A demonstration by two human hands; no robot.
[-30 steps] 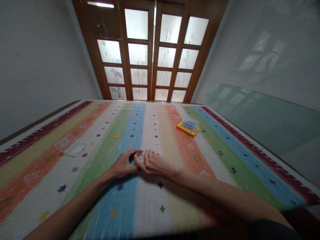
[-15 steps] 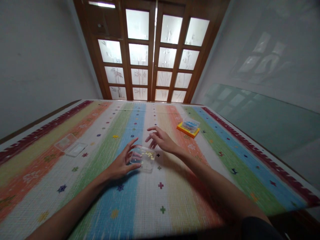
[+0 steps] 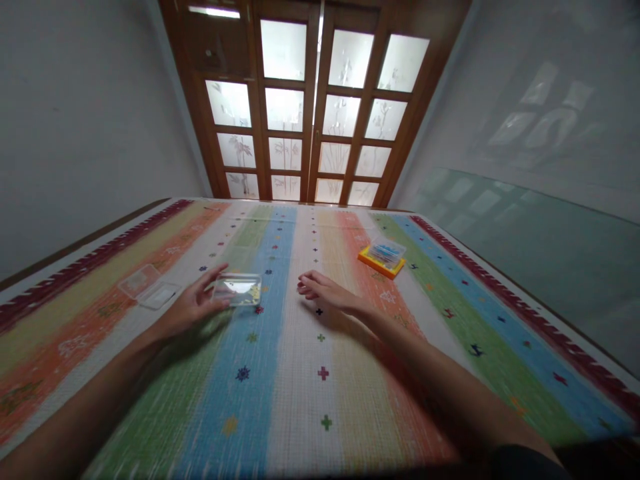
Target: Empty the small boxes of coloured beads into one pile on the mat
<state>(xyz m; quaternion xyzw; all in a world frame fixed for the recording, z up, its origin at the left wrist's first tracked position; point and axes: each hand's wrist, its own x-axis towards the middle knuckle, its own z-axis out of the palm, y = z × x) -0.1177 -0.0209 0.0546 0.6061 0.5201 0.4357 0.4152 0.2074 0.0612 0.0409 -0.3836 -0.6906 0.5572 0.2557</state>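
Note:
My left hand grips a small clear plastic box by its left end, just above the striped cloth. Something small and yellowish shows inside the box. My right hand hovers low over the white stripe to the right of the box. Its fingers are stretched out and point left, and it holds nothing. A gap of cloth lies between the right hand and the box.
Another clear box with its lid lies on the orange stripe at the left. A clear box on an orange base sits at the far right. A glass sheet leans along the right wall. Wooden glazed doors stand behind.
My left hand has carried the clear box leftward and farther away. My right hand let go of it, opened, and now hovers apart to the right. The view shifted a little.

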